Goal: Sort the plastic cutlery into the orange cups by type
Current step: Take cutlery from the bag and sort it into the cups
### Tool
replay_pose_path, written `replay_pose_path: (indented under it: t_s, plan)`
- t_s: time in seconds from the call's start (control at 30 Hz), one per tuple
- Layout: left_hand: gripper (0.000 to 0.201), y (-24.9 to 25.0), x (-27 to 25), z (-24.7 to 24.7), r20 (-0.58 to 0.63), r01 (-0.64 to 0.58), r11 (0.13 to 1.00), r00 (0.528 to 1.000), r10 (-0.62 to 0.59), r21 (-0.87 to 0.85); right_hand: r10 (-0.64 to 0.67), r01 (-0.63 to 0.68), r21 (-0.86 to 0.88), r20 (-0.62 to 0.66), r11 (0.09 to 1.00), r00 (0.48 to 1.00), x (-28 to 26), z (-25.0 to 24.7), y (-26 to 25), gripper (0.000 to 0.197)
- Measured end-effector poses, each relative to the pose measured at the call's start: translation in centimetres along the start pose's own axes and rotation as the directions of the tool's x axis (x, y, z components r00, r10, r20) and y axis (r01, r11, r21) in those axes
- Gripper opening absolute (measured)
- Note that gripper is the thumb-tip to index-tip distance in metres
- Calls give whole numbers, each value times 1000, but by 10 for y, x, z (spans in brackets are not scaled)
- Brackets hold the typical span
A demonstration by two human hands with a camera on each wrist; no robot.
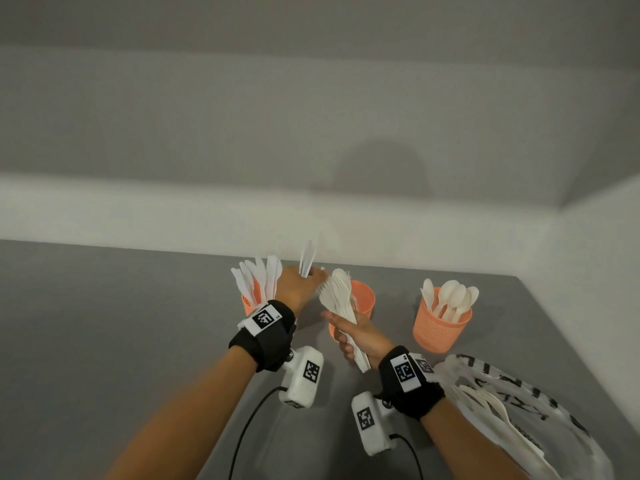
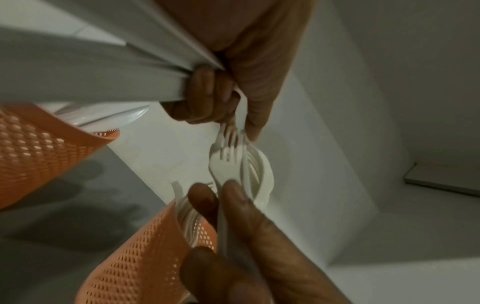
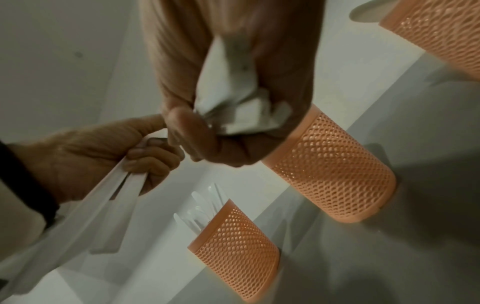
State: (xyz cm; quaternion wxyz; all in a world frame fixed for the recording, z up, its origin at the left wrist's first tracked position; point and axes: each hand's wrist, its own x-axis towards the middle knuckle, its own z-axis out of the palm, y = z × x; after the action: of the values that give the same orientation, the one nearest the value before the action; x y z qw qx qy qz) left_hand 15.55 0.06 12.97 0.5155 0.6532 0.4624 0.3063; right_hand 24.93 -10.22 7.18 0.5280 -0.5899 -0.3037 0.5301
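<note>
Three orange mesh cups stand in a row by the wall. The left cup [image 1: 250,301] holds knives, the middle cup [image 1: 364,295] forks, the right cup [image 1: 441,327] spoons [image 1: 453,299]. My left hand [image 1: 311,276] grips a few white knives [image 1: 307,259] upright between the left and middle cups. My right hand [image 1: 343,336] grips a bundle of white forks [image 1: 337,294] by the handles, in front of the middle cup. In the left wrist view my left hand's fingers [image 2: 207,96] curl round the knives [image 2: 103,67], and one fingertip touches the fork tines [image 2: 228,142].
A crumpled clear plastic bag [image 1: 519,407] with more white cutlery lies at the near right of the grey table [image 1: 121,323]. The white wall [image 1: 173,209] rises just behind the cups. Cables run from the wrist cameras toward the near edge.
</note>
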Motion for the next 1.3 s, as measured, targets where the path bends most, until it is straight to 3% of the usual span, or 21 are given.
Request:
replay_pose_path:
  t_s: [0.13, 0.3, 0.47, 0.73, 0.9, 1.07, 1.2, 1.3]
  plan:
    - [26, 1, 3, 1, -38, -14, 999, 999, 13, -30, -9, 9, 26, 5, 1000, 1000, -2, -2, -3, 27]
    - [16, 4, 3, 2, -133, -118, 988, 986, 105, -95, -29, 30, 80, -13, 996, 1000, -1, -3, -4, 33]
    - [20, -5, -4, 12, -155, -83, 962, 987, 43, -259, -74, 76, 96, -30, 992, 997, 3, 4, -3, 31]
    - [33, -17, -7, 13, -160, -80, 950, 987, 32, -301, -37, 56, 139, -132, 989, 991, 12, 7, 1, 38]
    - [37, -14, 7, -11, -228, -63, 859, 971, -64, -508, -6, 42, 182, -196, 982, 981, 14, 2, 4, 17]
    - [38, -5, 34, -44, -406, -172, 932, 913, 29, -321, -37, 50, 69, -176, 996, 984, 15, -1, 1, 18]
    - [46, 10, 58, -62, -479, -202, 888, 878, -23, -413, -38, 45, 40, -157, 998, 987, 20, -3, -2, 19]
    - [48, 9, 72, -63, -509, -249, 896, 860, 30, -367, -29, 36, 47, -143, 998, 989, 23, -5, -2, 23]
